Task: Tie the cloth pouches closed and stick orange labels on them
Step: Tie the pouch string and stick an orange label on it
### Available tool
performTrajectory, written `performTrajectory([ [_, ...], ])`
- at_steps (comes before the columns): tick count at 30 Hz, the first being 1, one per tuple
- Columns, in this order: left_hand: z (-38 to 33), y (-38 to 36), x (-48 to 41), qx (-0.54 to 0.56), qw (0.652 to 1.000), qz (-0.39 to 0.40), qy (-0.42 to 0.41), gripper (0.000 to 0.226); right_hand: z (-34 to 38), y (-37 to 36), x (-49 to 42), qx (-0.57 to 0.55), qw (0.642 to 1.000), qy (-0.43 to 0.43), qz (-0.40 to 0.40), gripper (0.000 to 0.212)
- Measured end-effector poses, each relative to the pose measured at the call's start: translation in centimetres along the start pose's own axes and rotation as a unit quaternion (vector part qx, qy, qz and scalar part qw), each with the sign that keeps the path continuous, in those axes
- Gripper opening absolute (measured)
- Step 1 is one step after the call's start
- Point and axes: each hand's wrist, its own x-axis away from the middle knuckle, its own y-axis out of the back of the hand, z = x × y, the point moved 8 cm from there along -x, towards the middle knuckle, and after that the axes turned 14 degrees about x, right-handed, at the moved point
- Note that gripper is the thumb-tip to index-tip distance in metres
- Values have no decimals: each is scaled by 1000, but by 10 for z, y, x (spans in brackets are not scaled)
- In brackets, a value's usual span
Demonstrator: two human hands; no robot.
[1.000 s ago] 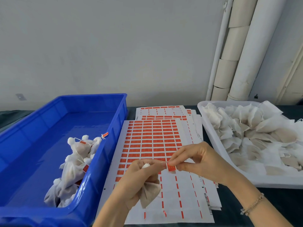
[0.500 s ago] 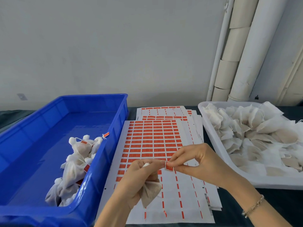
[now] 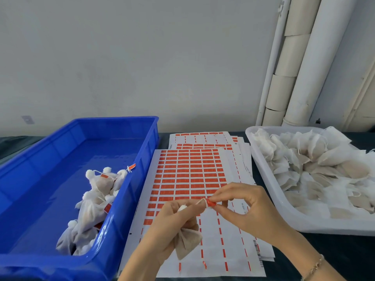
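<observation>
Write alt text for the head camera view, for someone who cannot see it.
Two hands fold an orange label onto the string of a tied cloth pouch, held in the left hand while the right hand pinches the label. A blue bin of finished pouches sits left, label sheets centre, a white tray of pouches right.

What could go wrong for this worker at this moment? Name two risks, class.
The small orange label, pinched by the right hand on the thin white string, may fold crookedly or stick to the fingertips. The beige cloth pouch hangs from the left hand, so tugging might loosen its tie.
</observation>
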Motion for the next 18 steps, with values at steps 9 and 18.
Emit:
performTrajectory([
  [9, -6, -4, 2, 21, 999, -15, -34, 22, 20, 12, 7, 142, 979, 116, -89, 22],
  [18, -4, -1, -2, 44, 993, -97, -56, 19, 28, 4, 16, 247, 949, 175, -89, 29],
])
